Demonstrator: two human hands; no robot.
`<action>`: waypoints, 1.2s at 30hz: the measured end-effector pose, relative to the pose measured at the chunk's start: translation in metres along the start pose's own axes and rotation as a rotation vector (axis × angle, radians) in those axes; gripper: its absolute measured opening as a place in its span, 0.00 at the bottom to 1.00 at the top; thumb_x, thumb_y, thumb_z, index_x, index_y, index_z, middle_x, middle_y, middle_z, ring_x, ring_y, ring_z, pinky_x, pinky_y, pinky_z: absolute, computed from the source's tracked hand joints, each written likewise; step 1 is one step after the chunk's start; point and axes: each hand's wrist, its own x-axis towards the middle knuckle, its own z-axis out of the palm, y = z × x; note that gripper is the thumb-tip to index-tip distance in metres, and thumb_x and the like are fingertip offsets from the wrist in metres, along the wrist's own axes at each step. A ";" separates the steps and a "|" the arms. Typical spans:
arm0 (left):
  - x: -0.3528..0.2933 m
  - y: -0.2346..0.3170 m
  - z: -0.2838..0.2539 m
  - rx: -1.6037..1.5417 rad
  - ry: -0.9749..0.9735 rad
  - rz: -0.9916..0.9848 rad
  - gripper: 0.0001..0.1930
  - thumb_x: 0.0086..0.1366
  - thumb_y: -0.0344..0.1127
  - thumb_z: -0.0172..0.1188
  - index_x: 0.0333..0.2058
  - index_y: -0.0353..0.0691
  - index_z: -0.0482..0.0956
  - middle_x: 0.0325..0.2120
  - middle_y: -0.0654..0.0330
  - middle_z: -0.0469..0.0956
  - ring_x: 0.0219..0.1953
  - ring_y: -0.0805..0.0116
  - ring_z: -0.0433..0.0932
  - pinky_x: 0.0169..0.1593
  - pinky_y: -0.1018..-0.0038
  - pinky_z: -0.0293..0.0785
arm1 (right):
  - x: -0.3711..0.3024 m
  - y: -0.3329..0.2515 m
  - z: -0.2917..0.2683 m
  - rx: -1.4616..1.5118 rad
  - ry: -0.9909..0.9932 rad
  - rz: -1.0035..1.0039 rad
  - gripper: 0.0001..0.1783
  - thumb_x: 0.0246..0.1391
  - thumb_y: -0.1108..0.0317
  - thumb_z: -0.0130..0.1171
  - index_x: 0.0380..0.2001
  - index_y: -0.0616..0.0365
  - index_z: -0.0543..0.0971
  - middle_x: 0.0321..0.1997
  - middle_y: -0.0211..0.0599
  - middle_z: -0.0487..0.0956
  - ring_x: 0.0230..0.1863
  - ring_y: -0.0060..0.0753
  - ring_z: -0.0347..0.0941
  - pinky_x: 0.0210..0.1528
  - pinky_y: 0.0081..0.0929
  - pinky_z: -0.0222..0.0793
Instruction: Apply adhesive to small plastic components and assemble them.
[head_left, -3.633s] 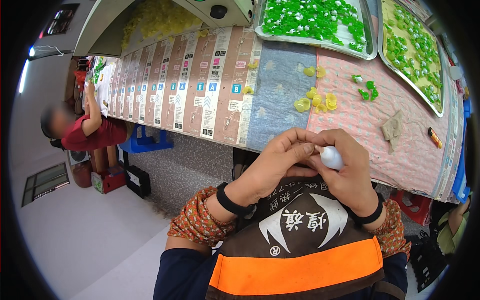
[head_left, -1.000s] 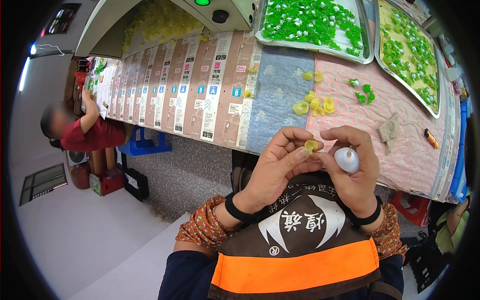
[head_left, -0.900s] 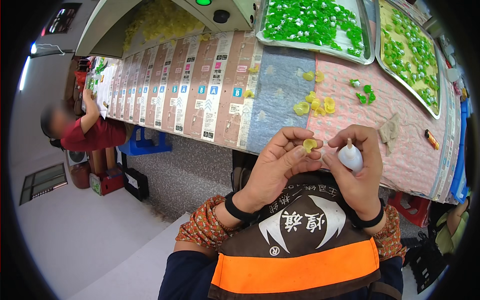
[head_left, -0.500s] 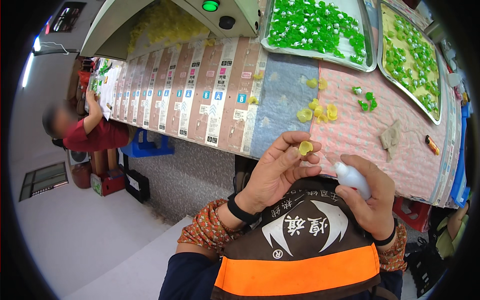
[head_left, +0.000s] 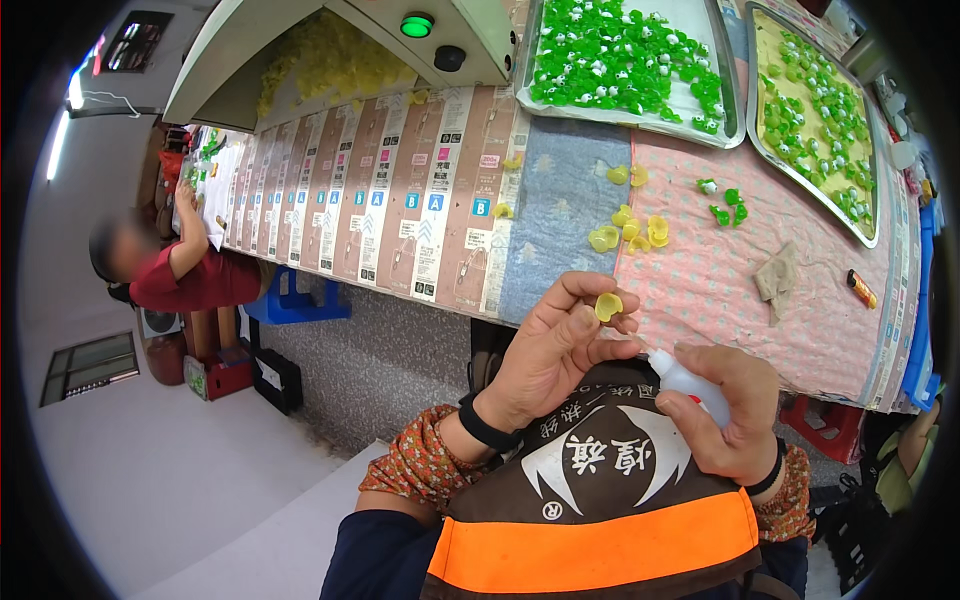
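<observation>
Between the thumb and fingers of my left hand is a small yellow cup-shaped piece, its hollow side showing. My right hand is wrapped round a small white squeeze bottle with a narrow nozzle. The bottle tilts so that its nozzle points up and left, close to the left fingers but below the yellow piece. Just beyond my left hand, several more yellow pieces lie loose on the cloth. Some small green pieces, one with a white ball, rest farther right.
Behind stand a metal tray of green pieces and a second tray of green and yellow ones. A crumpled rag and a small orange-black tube lie right. A grey hooded box stands left; a co-worker sits farther off.
The bottle in my right hand has moved left and slightly down, nearer my left hand, and tilts more. My left hand still holds the yellow piece, almost in place.
</observation>
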 end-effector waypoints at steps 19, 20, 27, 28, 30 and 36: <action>0.000 -0.001 0.005 0.079 0.014 0.009 0.15 0.72 0.37 0.57 0.53 0.43 0.68 0.51 0.53 0.77 0.52 0.64 0.79 0.52 0.68 0.82 | 0.001 0.002 0.002 -0.076 -0.017 -0.014 0.19 0.45 0.71 0.73 0.41 0.64 0.79 0.26 0.43 0.79 0.24 0.43 0.77 0.26 0.33 0.70; 0.000 -0.001 0.005 0.079 0.014 0.009 0.15 0.72 0.37 0.57 0.53 0.43 0.68 0.51 0.53 0.77 0.52 0.64 0.79 0.52 0.68 0.82 | 0.001 0.003 0.002 -0.081 -0.017 -0.015 0.19 0.45 0.71 0.73 0.41 0.64 0.79 0.26 0.43 0.79 0.24 0.43 0.77 0.26 0.33 0.70; -0.001 -0.002 0.006 0.117 0.034 0.025 0.15 0.72 0.36 0.57 0.53 0.41 0.68 0.51 0.52 0.76 0.51 0.65 0.79 0.54 0.67 0.81 | 0.001 0.003 0.002 -0.072 -0.018 -0.030 0.19 0.44 0.71 0.73 0.41 0.64 0.79 0.27 0.44 0.80 0.24 0.43 0.78 0.26 0.33 0.70; -0.001 -0.003 0.006 0.131 0.043 0.031 0.15 0.72 0.36 0.56 0.53 0.41 0.68 0.51 0.52 0.76 0.51 0.65 0.79 0.54 0.67 0.80 | 0.000 0.003 0.002 -0.085 -0.019 -0.019 0.19 0.44 0.71 0.73 0.41 0.64 0.79 0.27 0.44 0.80 0.25 0.43 0.78 0.26 0.33 0.70; -0.001 -0.003 0.006 0.150 0.053 0.042 0.14 0.72 0.35 0.56 0.53 0.40 0.68 0.51 0.52 0.76 0.50 0.65 0.79 0.55 0.66 0.80 | -0.001 0.004 0.003 -0.098 -0.021 -0.008 0.19 0.44 0.72 0.73 0.41 0.64 0.79 0.28 0.44 0.80 0.25 0.43 0.78 0.27 0.33 0.70; -0.004 -0.005 0.009 0.217 0.123 0.061 0.13 0.73 0.34 0.55 0.53 0.39 0.68 0.50 0.51 0.76 0.48 0.66 0.79 0.54 0.66 0.81 | -0.003 0.005 0.004 -0.157 -0.012 -0.006 0.20 0.44 0.71 0.74 0.41 0.64 0.79 0.28 0.44 0.80 0.25 0.44 0.78 0.27 0.34 0.70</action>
